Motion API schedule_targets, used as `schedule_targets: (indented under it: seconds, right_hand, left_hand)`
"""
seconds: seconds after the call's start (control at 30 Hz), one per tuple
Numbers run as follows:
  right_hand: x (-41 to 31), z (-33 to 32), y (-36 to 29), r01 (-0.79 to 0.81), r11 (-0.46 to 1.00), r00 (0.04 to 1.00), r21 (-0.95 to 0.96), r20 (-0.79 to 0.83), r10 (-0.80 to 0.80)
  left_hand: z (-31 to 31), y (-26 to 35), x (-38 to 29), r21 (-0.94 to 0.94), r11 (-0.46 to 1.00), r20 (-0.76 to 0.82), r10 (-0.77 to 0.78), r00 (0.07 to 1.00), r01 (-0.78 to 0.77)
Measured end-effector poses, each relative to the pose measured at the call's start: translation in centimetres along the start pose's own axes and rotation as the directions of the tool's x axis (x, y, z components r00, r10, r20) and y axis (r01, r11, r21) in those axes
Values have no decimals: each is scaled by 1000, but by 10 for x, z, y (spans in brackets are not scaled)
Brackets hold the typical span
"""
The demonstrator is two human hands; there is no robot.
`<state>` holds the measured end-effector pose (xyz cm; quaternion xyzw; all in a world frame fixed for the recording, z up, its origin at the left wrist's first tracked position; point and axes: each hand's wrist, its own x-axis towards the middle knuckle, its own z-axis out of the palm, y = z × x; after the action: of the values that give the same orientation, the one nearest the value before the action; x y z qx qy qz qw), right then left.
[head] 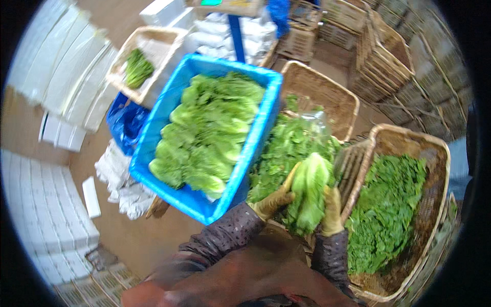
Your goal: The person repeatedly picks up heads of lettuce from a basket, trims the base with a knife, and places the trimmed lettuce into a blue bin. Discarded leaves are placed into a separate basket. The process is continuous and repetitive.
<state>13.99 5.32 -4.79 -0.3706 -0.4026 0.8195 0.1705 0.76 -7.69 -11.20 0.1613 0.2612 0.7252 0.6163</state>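
My left hand point(274, 201), in a yellowish glove, grips the left side of a head of romaine-type lettuce point(310, 188). Against its right side is my right hand point(333, 211), gloved alike, so both hands hold the one head, its pale base pointing away from me. Under and beyond it lie loose green leaves point(274, 153). To the left stands a blue-lined container point(226, 205) holding rows of lettuce heads point(211, 134). Parts of my fingers are hidden by the leaves.
At right a brown plastic crate point(441, 184) holds leafy greens point(387, 211). Another crate point(355, 99) stands beyond the leaves. A smaller crate point(115, 73) with one green bunch point(138, 69) is at upper left. White foam boxes point(50, 215) and stacked crates point(383, 69) stand around.
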Motion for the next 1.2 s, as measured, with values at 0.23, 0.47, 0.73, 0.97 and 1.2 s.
schedule_targets:
  seconds: [0.23, 0.47, 0.73, 0.97, 1.2]
  right_hand:
    - [36, 165, 25, 444, 689, 840, -573, 534, -97]
    - [157, 279, 193, 591, -247, 806, -768, 573, 149]
    - [140, 210, 137, 592, 309, 776, -744, 630, 29]
    - [-103, -12, 91, 286, 328, 916, -900, 357, 182]
    - [-244, -284, -41, -617, 231, 782, -753, -619, 71]
  left_hand:
    - [-67, 145, -180, 267, 956, -387, 220, 896, -120]
    - [-133, 286, -245, 918, 243, -359, 167, 918, 314]
    - [-220, 183, -176, 863, -456, 107, -260, 960, -220]
    - [-172, 214, -189, 916, -401, -144, -338, 930, -4]
    - [-190, 170, -130, 768, -610, -505, -387, 771, 196]
